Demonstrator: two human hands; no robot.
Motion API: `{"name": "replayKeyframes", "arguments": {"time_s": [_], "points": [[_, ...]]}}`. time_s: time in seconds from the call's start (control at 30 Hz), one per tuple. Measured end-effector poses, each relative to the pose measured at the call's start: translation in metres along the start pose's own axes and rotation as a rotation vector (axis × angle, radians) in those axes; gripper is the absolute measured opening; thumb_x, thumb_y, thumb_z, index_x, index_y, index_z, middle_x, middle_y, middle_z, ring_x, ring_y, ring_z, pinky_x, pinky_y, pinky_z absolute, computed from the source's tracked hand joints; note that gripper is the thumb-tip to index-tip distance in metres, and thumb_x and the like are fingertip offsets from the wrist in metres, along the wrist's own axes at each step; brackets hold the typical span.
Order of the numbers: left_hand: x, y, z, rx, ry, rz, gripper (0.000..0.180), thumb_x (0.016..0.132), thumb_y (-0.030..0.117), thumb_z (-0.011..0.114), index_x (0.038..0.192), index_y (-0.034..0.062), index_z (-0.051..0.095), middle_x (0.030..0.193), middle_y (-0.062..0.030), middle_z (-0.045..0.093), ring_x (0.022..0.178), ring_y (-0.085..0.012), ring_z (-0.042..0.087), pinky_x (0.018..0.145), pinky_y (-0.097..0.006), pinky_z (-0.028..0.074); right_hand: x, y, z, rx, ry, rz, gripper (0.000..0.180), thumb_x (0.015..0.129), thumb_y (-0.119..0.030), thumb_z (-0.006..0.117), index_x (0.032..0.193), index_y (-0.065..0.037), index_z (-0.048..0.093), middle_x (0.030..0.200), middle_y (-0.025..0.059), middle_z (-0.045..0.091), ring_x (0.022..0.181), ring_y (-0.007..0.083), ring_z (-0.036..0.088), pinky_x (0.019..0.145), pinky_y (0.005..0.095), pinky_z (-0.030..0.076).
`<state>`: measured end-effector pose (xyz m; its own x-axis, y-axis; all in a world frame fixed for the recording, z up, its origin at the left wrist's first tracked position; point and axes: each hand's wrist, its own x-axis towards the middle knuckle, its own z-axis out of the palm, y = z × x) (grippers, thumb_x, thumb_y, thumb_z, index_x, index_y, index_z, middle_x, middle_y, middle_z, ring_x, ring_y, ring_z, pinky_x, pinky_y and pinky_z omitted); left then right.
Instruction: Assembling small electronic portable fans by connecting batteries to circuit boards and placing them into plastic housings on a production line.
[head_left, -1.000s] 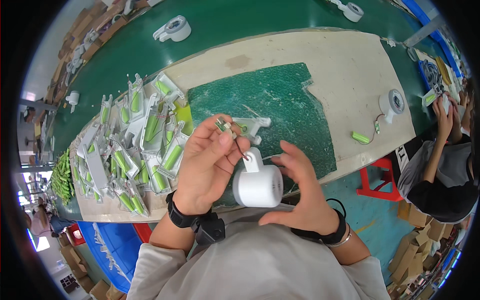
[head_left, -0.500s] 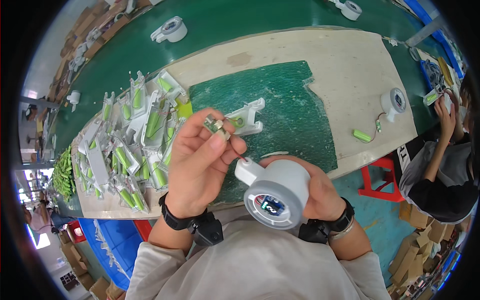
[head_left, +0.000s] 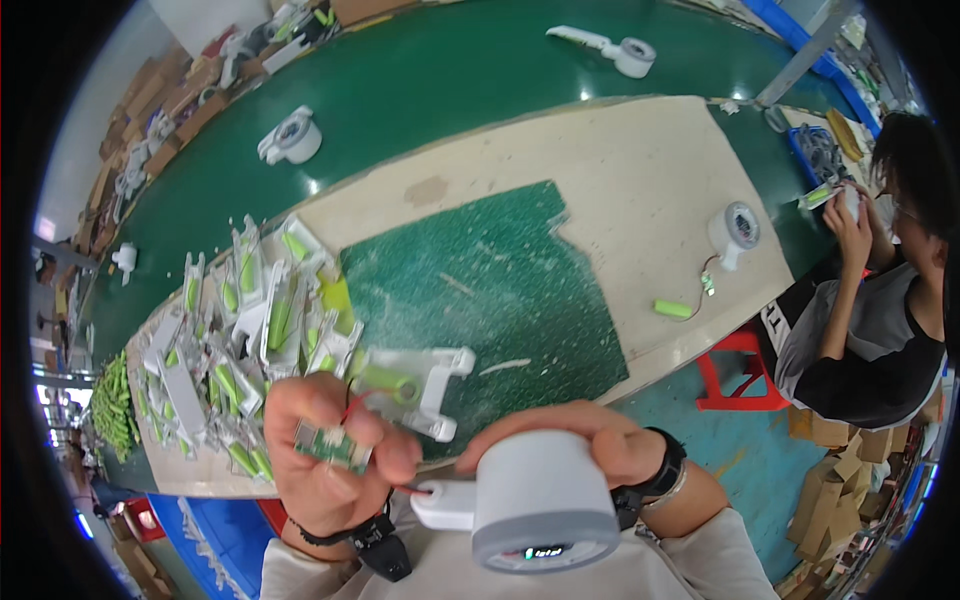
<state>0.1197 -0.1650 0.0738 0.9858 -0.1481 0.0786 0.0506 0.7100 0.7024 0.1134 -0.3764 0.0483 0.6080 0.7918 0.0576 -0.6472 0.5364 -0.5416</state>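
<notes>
My left hand (head_left: 325, 440) is closed on a small green circuit board (head_left: 335, 448), pinched between thumb and fingers. Red wire runs from the board to the short stub of a white round device (head_left: 548, 490) with a grey rim. My right hand (head_left: 615, 445) wraps round that device from the right and far side. Its rim tilts down toward me, and a small lit display shows at the lower edge. Just beyond my left hand lies a white plastic handle shell (head_left: 440, 395) with a green battery (head_left: 385, 380) in it; a red wire leads from there toward the board.
Handle shells with green batteries are heaped (head_left: 230, 350) at left on the pale board (head_left: 660, 170). A green mat (head_left: 480, 270) lies ahead. At right are another round device (head_left: 735, 232) and a wired battery (head_left: 675, 308). A co-worker (head_left: 860, 310) sits beyond a red stool (head_left: 740, 375).
Both hands have come nearer to me with the board and the device. The device has tilted, its display turning away from view. The shell lies nearer too, and the whole view has shifted.
</notes>
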Motion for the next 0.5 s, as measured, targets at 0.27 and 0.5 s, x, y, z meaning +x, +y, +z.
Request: {"name": "replayKeyframes", "arguments": {"time_s": [0.27,0.5], "points": [[0.011,-0.007,0.002,-0.018,-0.010,-0.028,0.038,0.074,0.008,0.069,0.101,0.0006,0.044,0.089,-0.0124,0.056,0.072,-0.0266,0.063,0.068,-0.040,0.055,-0.001,0.002,-0.004,-0.024,0.010,-0.023,0.084,0.080,-0.059,0.048,0.128,0.008,0.031,0.121,0.0141,0.045,0.113,0.0173,0.044,0.093,0.0301,0.035],[0.012,-0.009,0.000,-0.067,-0.008,-0.091,0.040,0.074,0.009,0.068,0.104,-0.0013,0.043,0.092,-0.0147,0.056,0.077,-0.0274,0.063,0.071,-0.039,0.055,-0.003,0.001,-0.003,-0.005,0.084,-0.021,0.087,0.078,-0.061,0.050,0.127,0.008,0.032,0.120,0.0139,0.046,0.110,0.0171,0.047,0.092,0.0303,0.038]]}}
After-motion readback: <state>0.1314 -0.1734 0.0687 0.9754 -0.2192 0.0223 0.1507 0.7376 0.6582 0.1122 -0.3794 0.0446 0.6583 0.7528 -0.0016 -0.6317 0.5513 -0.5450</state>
